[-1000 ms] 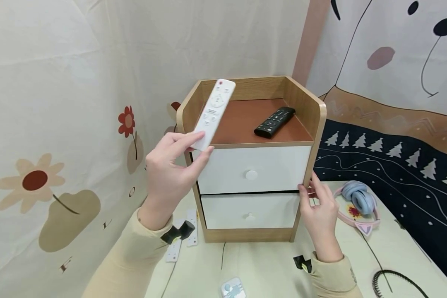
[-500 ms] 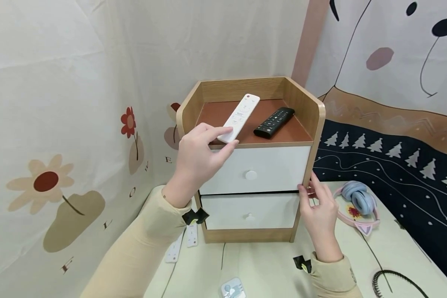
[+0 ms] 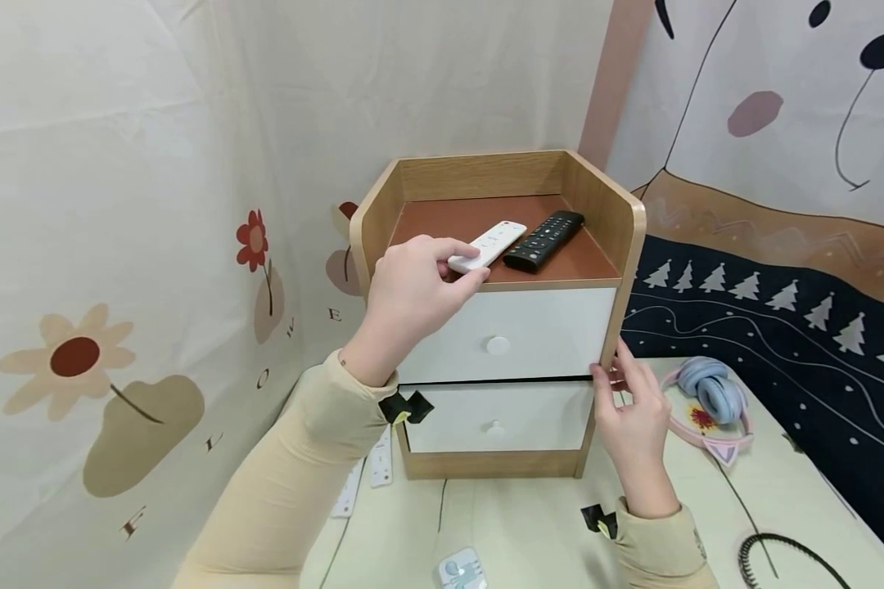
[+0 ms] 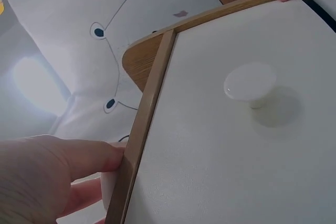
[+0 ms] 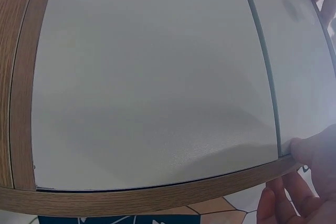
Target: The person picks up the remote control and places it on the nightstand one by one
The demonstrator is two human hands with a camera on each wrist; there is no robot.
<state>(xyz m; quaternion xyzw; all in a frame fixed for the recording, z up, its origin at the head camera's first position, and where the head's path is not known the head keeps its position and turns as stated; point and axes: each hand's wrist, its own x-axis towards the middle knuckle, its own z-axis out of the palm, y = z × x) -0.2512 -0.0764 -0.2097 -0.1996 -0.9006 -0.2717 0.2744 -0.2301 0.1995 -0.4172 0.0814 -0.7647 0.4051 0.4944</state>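
Note:
A white remote control lies low over the brown top shelf of a small two-drawer cabinet. My left hand pinches its near end between thumb and fingers. In the left wrist view the cabinet's front edge hides most of that remote. Just to its right, a black remote control rests on the shelf. My right hand grips the cabinet's right side edge, thumb on the front and fingers behind. The upper drawer and lower drawer both look closed.
Pink and blue headphones lie right of the cabinet on the pale table. A coiled black cable is near the front right. White power strips stand at left, and a small white case sits in front.
My left hand has moved right and lowered the white remote from upright above the shelf's left side to nearly flat beside the black one. The right hand has stayed in place.

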